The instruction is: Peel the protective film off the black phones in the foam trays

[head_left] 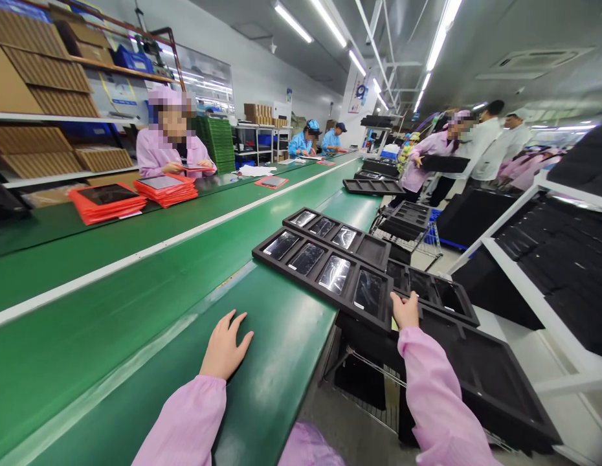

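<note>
My left hand (pixel 226 346) is over the green bench top, fingers spread and holding nothing. My right hand (pixel 406 312) is closed at the right end of a black compartment tray (pixel 325 292), thumb against its edge; part of the fingers is hidden. Dark glossy screen-like panels (pixel 334 274) lie in this tray's compartments, some with small white labels. Directly behind sits a second black tray (pixel 371 251) with similar panels and one bare compartment. Another panel-filled tray (pixel 459 304) lies just right of my right hand.
A green conveyor belt (pixel 150 304) runs along the left. Red sheet stacks (pixel 107 206) lie beyond it, near a seated co-worker (pixel 172 139). A large black tray stack (pixel 495 369) rests at right, beside a white rack (pixel 514 272). Further back, a person carries a black tray (pixel 444 164).
</note>
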A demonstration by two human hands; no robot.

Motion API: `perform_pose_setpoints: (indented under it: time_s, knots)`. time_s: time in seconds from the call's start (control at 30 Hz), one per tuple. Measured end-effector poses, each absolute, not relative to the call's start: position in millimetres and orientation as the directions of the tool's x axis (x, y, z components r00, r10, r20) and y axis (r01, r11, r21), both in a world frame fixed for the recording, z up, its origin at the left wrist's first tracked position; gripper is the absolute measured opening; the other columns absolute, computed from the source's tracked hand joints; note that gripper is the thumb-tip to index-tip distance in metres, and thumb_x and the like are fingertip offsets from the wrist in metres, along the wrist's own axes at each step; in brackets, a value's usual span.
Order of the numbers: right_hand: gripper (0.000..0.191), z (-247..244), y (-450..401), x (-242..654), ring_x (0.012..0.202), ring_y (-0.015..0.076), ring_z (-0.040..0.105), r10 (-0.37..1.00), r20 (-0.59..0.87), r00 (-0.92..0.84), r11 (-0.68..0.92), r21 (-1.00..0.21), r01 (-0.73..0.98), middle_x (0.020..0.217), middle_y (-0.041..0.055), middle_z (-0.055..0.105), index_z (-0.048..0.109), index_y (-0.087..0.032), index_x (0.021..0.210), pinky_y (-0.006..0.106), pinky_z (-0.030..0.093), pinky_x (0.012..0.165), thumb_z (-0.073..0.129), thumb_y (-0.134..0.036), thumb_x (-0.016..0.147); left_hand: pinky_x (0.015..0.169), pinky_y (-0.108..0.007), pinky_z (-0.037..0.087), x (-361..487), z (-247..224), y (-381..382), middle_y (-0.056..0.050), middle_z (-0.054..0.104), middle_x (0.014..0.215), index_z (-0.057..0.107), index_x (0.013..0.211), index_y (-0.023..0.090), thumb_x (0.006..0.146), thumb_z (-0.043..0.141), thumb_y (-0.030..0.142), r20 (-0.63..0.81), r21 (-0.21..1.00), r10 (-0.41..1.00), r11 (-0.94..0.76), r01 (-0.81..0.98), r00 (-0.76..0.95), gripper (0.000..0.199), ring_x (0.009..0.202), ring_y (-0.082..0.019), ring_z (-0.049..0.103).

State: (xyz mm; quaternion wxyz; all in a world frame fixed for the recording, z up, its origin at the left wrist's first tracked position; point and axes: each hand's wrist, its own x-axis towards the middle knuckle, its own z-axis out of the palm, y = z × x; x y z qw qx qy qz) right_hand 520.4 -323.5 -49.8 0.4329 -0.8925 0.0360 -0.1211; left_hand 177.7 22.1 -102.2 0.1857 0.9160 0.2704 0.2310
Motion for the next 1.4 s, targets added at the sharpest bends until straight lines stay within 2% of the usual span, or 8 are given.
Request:
perform_pose_setpoints:
  time_s: [0.13, 0.2, 0.4, 0.63, 0.9, 1.0, 1.1, 1.4]
  knots:
    - [0.084, -17.9, -280.7, 485.7, 0.146, 0.0337, 0.022, -0.156, 0.513, 0.844, -0.672, -0.681, 0.29, 0.153, 0.0217, 0.029, 0.02, -0.006, 0.154, 0.047, 0.015, 0.122, 0.054, -0.041, 0.085, 0.109, -0.054, 0.044, 181.0, -98.1, 25.9, -0.017, 0.057, 0.135, 0.059, 0.127, 0.016, 0.089, 0.05, 0.038, 0.332, 0.533, 0.712, -0.682, 0.5, 0.618, 0.045, 0.126, -0.033, 0.054]
    - [0.074, -16.8, -233.6, 459.8, 0.142, 0.0322, 0.031, 0.046, 0.687, 0.725, -0.612, -0.554, 0.564, 0.148, 0.0211, 0.037, 0.031, -0.007, 0.15, 0.046, 0.021, 0.121, 0.049, -0.042, 0.088, 0.11, -0.056, 0.041, 181.4, -94.0, 29.6, -0.018, 0.056, 0.135, 0.056, 0.129, 0.016, 0.088, 0.052, 0.034, 0.325, 0.579, 0.773, -0.618, 0.531, 0.545, 0.045, 0.128, -0.033, 0.052]
    - [0.062, -83.4, -74.6, 355.7, 0.135, 0.0288, 0.046, 0.889, 0.452, 0.076, 0.11, -0.371, 0.922, 0.149, 0.0111, 0.042, 0.029, -0.025, 0.152, 0.049, 0.043, 0.11, 0.042, -0.045, 0.095, 0.109, -0.045, 0.046, 118.0, -77.8, 72.9, -0.014, 0.057, 0.135, 0.056, 0.13, 0.02, 0.084, 0.062, 0.027, 0.365, 0.604, 0.917, -0.364, 0.709, 0.16, 0.046, 0.13, -0.027, 0.054]
    - [0.067, -111.7, 67.6, 235.1, 0.135, 0.037, 0.045, 0.803, 0.427, -0.417, 0.549, -0.256, 0.796, 0.145, 0.0182, 0.045, 0.041, -0.015, 0.146, 0.057, 0.037, 0.113, 0.032, -0.055, 0.093, 0.115, -0.043, 0.04, -149.1, -44.9, 26.0, -0.019, 0.052, 0.138, 0.058, 0.127, 0.011, 0.09, 0.058, 0.021, 0.53, 0.531, 0.654, 0.24, 0.813, -0.54, 0.038, 0.133, -0.03, 0.049]
    - [0.066, -105.6, 105.2, 188.3, 0.127, 0.0372, 0.052, 0.754, 0.452, -0.477, 0.636, -0.32, 0.702, 0.137, 0.0176, 0.052, 0.046, -0.018, 0.141, 0.055, 0.042, 0.11, 0.031, -0.056, 0.09, 0.114, -0.063, 0.012, -351.2, 95.1, -164.9, -0.016, 0.022, 0.157, 0.041, 0.138, 0.002, 0.096, 0.051, 0.033, 0.809, 0.27, 0.256, 0.637, 0.722, -0.529, 0.053, 0.146, -0.041, 0.013]
    - [0.064, -106.7, 104.7, 190.3, 0.124, 0.0367, 0.054, 0.74, 0.47, -0.481, 0.648, -0.309, 0.696, 0.135, 0.0173, 0.053, 0.048, -0.018, 0.138, 0.055, 0.043, 0.108, 0.03, -0.057, 0.09, 0.107, -0.059, 0.019, -390.8, 134.4, -198.1, -0.013, 0.042, 0.139, 0.041, 0.135, -0.002, 0.098, 0.032, 0.053, 0.784, 0.13, 0.297, 0.779, 0.613, -0.544, 0.067, 0.135, -0.036, 0.033]
    - [0.063, -103.5, 102.2, 189.2, 0.124, 0.0357, 0.054, 0.739, 0.452, -0.499, 0.647, -0.274, 0.711, 0.136, 0.0179, 0.052, 0.05, -0.013, 0.134, 0.053, 0.045, 0.107, 0.028, -0.055, 0.092, 0.106, -0.049, 0.03, -409.6, 154.1, -211.5, -0.015, 0.046, 0.13, 0.049, 0.133, 0.004, 0.093, 0.04, 0.065, 0.665, 0.056, 0.374, 0.838, 0.542, -0.647, 0.073, 0.125, -0.033, 0.041]
    - [0.066, -99.3, 104.9, 187.4, 0.12, 0.0355, 0.057, 0.752, 0.434, -0.497, 0.637, -0.28, 0.719, 0.133, 0.0206, 0.054, 0.057, -0.006, 0.127, 0.051, 0.046, 0.105, 0.026, -0.053, 0.092, 0.083, -0.036, 0.045, -396.6, 184.8, -201.0, -0.015, 0.058, 0.121, 0.057, 0.115, 0.014, 0.084, 0.057, 0.062, 0.549, -0.004, 0.469, 0.829, 0.559, -0.692, 0.057, 0.103, -0.031, 0.06]
